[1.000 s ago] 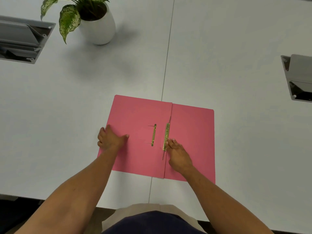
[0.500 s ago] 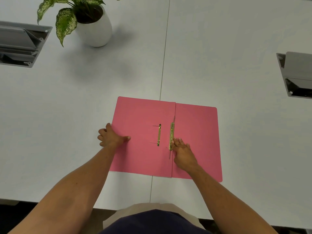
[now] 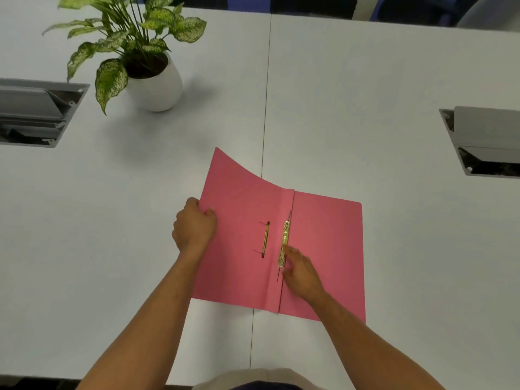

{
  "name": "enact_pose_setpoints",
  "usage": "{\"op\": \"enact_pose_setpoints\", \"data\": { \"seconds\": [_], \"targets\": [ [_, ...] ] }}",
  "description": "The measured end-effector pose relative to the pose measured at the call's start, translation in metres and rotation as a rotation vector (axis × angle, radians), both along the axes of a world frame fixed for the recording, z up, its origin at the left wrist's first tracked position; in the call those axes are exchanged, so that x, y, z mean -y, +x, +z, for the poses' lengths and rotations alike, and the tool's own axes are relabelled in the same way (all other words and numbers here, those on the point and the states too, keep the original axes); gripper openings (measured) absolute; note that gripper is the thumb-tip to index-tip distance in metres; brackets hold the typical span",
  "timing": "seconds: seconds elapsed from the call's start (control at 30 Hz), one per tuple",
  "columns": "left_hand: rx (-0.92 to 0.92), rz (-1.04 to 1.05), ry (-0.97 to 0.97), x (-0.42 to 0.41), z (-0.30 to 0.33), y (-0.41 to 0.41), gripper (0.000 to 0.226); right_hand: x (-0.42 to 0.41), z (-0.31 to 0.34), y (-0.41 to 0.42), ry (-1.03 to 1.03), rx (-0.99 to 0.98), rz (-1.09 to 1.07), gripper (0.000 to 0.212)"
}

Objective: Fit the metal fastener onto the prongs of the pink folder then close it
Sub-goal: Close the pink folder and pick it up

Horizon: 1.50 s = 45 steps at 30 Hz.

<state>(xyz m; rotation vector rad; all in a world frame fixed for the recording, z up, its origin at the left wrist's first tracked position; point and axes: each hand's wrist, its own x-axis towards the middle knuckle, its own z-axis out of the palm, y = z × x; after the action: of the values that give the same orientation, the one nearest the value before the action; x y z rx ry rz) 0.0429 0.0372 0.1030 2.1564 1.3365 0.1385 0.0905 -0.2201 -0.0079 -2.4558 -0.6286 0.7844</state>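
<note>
Risk is here: left hand (image 3: 194, 225) grips the lifted cover of the pink folder (image 3: 239, 249), while right hand (image 3: 301, 273), fingers loosely extended, only presses the metal fastener (image 3: 284, 243); closing early can trap these fingers.

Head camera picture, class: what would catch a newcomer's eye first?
The open pink folder at the centre of the white table stands out. The left hand lifts the folder's left cover, curling it upward, while the right hand rests by the gold metal fastener beside the spine. A potted plant sits far left.
</note>
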Motion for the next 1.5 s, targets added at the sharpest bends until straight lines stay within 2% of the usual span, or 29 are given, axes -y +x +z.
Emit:
{"op": "enact_pose_setpoints", "data": {
  "seconds": [0.13,0.33,0.43,0.53,0.63,0.77,0.9,0.97,1.1,1.13,1.33,1.43,1.5],
  "targets": [
    [0.011,-0.149,-0.100,-0.003,0.046,0.011,0.015,-0.017,0.007,0.006,0.029,-0.082,0.014,0.060],
    [0.188,-0.286,-0.273,0.006,0.083,0.020,0.013,-0.053,0.031,0.003,0.156,-0.206,0.136,0.052],
    [0.289,-0.337,-0.463,0.022,0.082,0.025,0.037,-0.061,0.043,0.001,0.271,-0.218,0.123,0.044],
    [0.296,-0.343,-0.629,0.040,0.065,0.028,0.066,-0.057,0.057,0.006,0.392,-0.315,-0.155,0.036],
    [0.215,-0.419,-0.662,0.053,0.036,0.026,0.070,-0.038,0.071,0.018,0.521,-0.447,-0.417,0.036],
    [0.084,-0.474,-0.531,0.070,-0.011,0.017,0.060,0.000,0.089,0.042,0.673,-0.546,-0.710,0.066],
    [-0.053,-0.364,-0.493,0.081,-0.050,0.009,0.071,0.034,0.092,0.064,0.756,-0.539,-0.865,0.082],
    [-0.132,-0.360,-0.474,0.084,-0.061,0.005,0.072,0.047,0.089,0.067,0.717,-0.510,-0.912,0.074],
    [-0.131,-0.300,-0.469,0.082,-0.073,0.005,0.071,0.066,0.065,0.055,0.451,-0.219,-0.809,0.026],
    [-0.131,-0.282,-0.496,0.080,-0.075,0.006,0.071,0.068,0.057,0.050,0.414,-0.210,-0.789,0.023],
    [-0.104,-0.241,-0.573,0.074,-0.081,0.002,0.066,0.056,0.031,0.043,0.149,-0.169,-0.672,0.075],
    [-0.063,-0.197,-0.627,0.069,-0.085,-0.004,0.055,0.052,0.026,0.044,-0.011,-0.141,-0.611,0.087],
    [-0.033,-0.212,-0.664,0.068,-0.087,-0.007,0.040,0.050,0.026,0.045,-0.014,-0.143,-0.599,0.089]
  ]
}}
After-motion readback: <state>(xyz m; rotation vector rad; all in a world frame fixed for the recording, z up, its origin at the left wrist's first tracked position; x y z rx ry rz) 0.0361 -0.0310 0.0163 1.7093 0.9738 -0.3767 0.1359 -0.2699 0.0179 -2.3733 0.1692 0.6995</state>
